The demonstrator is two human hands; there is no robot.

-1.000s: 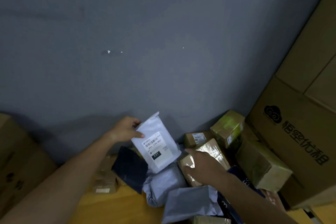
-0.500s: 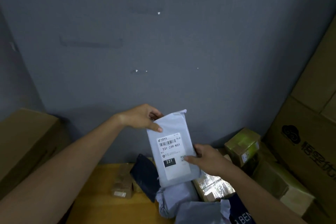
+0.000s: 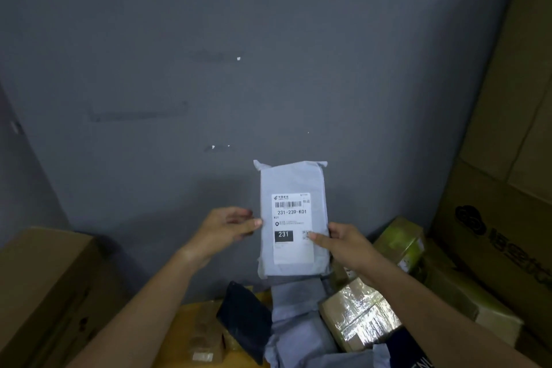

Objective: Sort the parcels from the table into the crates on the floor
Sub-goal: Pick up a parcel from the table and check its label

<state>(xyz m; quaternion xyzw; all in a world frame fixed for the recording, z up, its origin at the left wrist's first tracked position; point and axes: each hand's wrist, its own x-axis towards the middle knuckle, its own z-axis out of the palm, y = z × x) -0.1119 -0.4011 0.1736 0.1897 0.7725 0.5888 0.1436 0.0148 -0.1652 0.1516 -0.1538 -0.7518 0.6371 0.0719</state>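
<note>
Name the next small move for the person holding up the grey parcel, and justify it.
Probably carry the grey parcel down toward a crate: both the left hand and right hand hold it upright, label readable as 231-239-K01. No crate is in view.

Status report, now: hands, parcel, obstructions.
Left hand and right hand grip grey parcel by its sides, upright, label 231-239-K01 facing camera. Parcel pile below on table. No crates in view.

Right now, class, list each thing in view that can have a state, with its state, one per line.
Grey parcel: lifted upright, label facing the camera.
Left hand: grip on its left edge.
Right hand: grip on its right edge.
Taped brown box: sealed, lying on the pile.
</note>
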